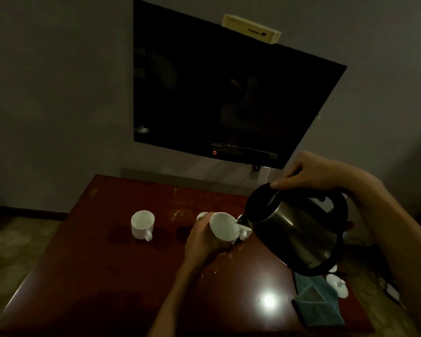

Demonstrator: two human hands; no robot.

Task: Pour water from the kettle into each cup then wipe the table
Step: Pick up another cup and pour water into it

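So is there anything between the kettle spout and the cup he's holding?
Nothing visible. The right hand tilts the kettle so its spout sits at the rim of the cup gripped by the left hand; no object lies between them.

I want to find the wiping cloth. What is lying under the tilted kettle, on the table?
Below the kettle, a folded blue-grey cloth lies on the table, with a small white lid beside it. The kettle hides the cloth's far end.
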